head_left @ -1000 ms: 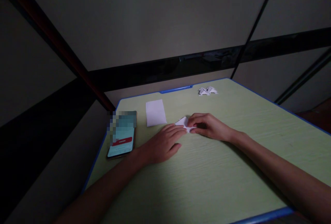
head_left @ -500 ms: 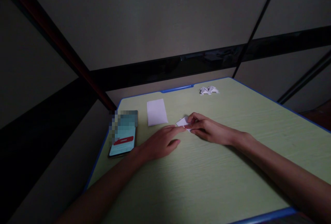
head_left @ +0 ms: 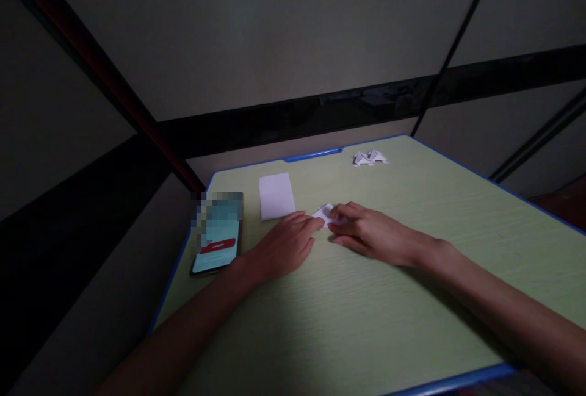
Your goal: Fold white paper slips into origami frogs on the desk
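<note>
A small piece of folded white paper (head_left: 323,212) lies on the table between my hands, its right part covered by fingers. My left hand (head_left: 289,244) holds its left end down with the fingertips, the fingers close together and the thumb tucked near the index finger. From the other side, my right hand (head_left: 366,231) grips the paper with bent fingers, the thumb lower and nearer to me. How the folds run under the fingers is hidden.
A flat white paper sheet (head_left: 277,196) lies just beyond my left hand. At the left edge rests a phone (head_left: 218,234) with a lit screen, partly blurred. Two folded paper figures (head_left: 370,158) stand at the back of the green table (head_left: 320,323), near a dark-banded panel wall.
My left thumb has drawn in towards the fingers. My right fingers have shifted slightly over the folded paper, and its visible outline has changed. The sheet, phone and paper figures stay put.
</note>
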Demonstrator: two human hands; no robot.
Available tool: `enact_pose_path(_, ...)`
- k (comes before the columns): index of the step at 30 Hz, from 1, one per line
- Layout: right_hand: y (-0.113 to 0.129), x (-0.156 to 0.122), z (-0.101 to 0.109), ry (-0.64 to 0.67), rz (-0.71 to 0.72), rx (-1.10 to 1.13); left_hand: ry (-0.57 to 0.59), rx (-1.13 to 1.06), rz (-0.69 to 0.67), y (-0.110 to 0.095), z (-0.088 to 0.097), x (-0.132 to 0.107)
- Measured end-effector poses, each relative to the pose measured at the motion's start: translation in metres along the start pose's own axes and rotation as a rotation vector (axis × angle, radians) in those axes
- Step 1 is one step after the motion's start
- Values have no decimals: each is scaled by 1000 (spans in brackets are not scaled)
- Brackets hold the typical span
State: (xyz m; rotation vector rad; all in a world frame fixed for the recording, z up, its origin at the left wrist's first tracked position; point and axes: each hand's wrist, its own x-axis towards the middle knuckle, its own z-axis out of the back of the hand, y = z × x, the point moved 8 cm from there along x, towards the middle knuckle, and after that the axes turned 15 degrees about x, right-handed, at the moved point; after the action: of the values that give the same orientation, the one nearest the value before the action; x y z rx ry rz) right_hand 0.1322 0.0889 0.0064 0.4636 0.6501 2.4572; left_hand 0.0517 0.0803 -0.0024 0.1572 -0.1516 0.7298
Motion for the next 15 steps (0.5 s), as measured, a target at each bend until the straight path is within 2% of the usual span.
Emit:
enact_pose_path(6,-2,-2,1,37,5,79,-18,-72,29,7,-5,-3)
enact_pose_path(11,-7,-1,4,-28,-70,90,-28,-91,29,8,-8,-2)
enact_pose_path(15,-10,0,4,-54,-59,121,-17,-39,5,6,-9,-2)
